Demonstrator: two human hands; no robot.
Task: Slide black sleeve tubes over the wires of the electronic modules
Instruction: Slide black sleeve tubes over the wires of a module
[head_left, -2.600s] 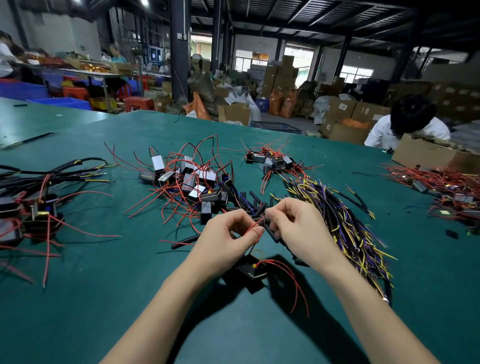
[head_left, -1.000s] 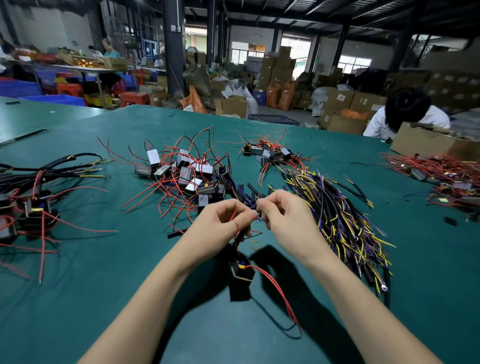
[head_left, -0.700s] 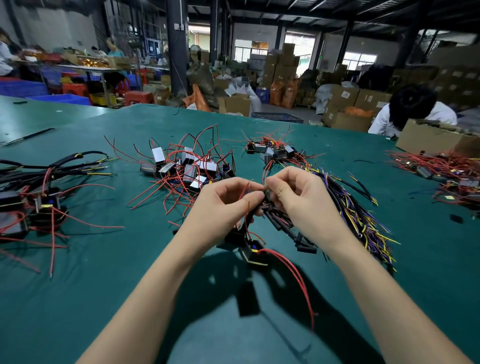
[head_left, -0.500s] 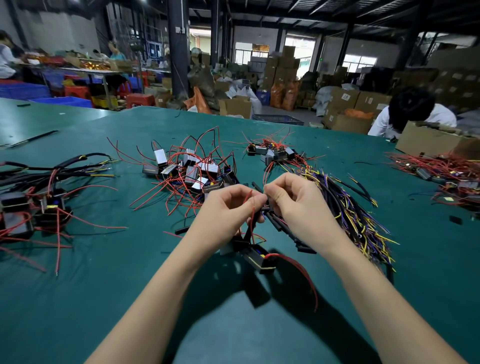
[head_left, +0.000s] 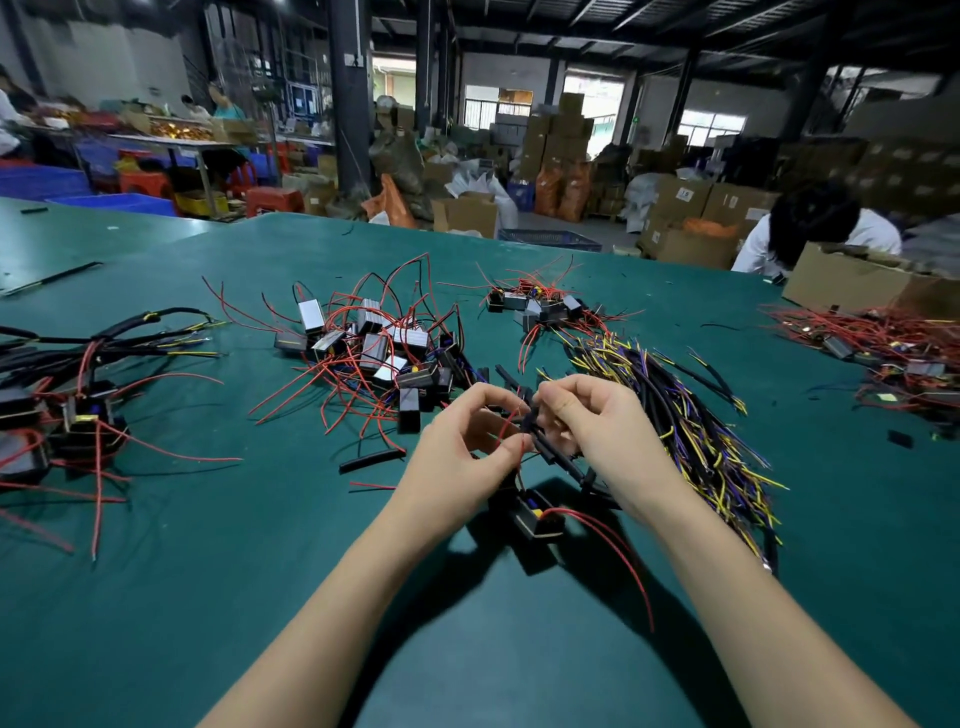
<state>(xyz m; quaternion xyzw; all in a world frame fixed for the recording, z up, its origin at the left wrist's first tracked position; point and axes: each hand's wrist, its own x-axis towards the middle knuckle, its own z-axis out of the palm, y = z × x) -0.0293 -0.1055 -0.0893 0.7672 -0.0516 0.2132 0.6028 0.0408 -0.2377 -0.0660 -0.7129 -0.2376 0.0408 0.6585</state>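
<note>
My left hand (head_left: 460, 452) pinches thin red wires (head_left: 511, 434) that run down to a small black module (head_left: 532, 517) hanging just above the green table (head_left: 208, 597). My right hand (head_left: 597, 423) pinches a short black sleeve tube (head_left: 529, 420) at the wire ends, close against the left fingertips. Another red wire (head_left: 621, 558) trails from the module toward me. A loose black sleeve tube (head_left: 371, 460) lies on the table left of my hands.
A pile of modules with red wires (head_left: 374, 348) lies ahead, a smaller pile (head_left: 540, 306) behind it. A bundle of sleeved yellow and purple wires (head_left: 691, 431) spreads to the right. Finished black assemblies (head_left: 62, 410) sit far left. A person (head_left: 810, 234) and cardboard box (head_left: 857, 286) are at the right.
Both hands stayed together over the same spot and rose slightly off the table; the module now hangs under them, tilted, with its red wire swinging toward me.
</note>
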